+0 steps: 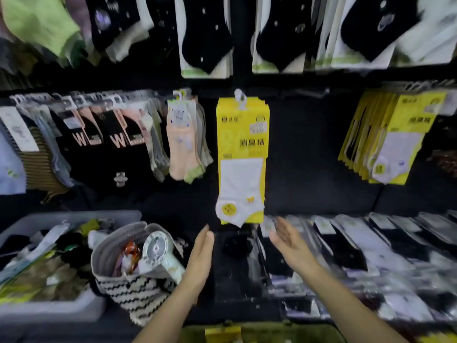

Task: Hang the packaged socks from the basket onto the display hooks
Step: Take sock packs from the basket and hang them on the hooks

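Yellow sock pack (241,157) hangs on its display hook (239,95), 12 o'clock of my hands. Left hand (201,251) and right hand (288,237) are straight-fingered, empty and apart, just below the pack, not touching it. Basket (267,334) at 6 o'clock, blurry. More yellow packs (388,137) hang at 2 o'clock.

Your two bare forearms reach forward from bottom edge, converging upward. Your left hand (201,246) open, fingers straight and together, palm facing right. Your right hand (288,237) open, fingers extended, palm facing left. Both hold nothing.
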Demonstrator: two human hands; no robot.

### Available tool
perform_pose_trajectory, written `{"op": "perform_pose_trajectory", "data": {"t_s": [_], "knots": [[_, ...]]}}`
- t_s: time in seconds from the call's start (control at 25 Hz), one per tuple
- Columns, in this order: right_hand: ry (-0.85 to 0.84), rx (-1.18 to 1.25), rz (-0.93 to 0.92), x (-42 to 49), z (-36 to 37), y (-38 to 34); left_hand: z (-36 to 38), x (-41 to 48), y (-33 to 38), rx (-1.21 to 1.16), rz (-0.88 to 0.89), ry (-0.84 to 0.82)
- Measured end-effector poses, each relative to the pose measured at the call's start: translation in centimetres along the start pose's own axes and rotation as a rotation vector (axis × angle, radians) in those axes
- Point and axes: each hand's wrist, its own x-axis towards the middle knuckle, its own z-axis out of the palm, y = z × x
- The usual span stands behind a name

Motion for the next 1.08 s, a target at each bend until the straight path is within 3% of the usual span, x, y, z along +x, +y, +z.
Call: {"op": "perform_pose_trajectory", "data": {"t_s": [0.2, 0.36, 0.6, 0.8, 0.92, 1.08], "knots": [[-0.086, -0.211, 0.359, -7.3, 1.6, 12.8, 0.5, -7.0, -12.1, 0.292, -0.319, -0.153], [-0.272, -0.532, 0.506, -11.8, 4.8, 20.0, 0.8, -9.3, -17.7, 0.444, -0.417, -0.045], [-0.189, -0.509, 0.670, -14.8, 5.8, 24.9, 1.3, -11.2, -22.3, 0.529, -0.488, -0.137], [0.142, -0.500, 0.778, -15.5, 3.7, 26.8, 3.7, -13.0, -24.7, 0.508, -0.615, -0.189], [0.098, -0.417, 0.808, -14.7, 2.3, 27.6, 4.5, -13.1, -25.5, 0.469, -0.638, -0.081], [0.008, -0.118, 0.748, -13.6, 2.6, 28.4, 4.8, -12.7, -26.5, 0.442, -0.680, 0.060]]}}
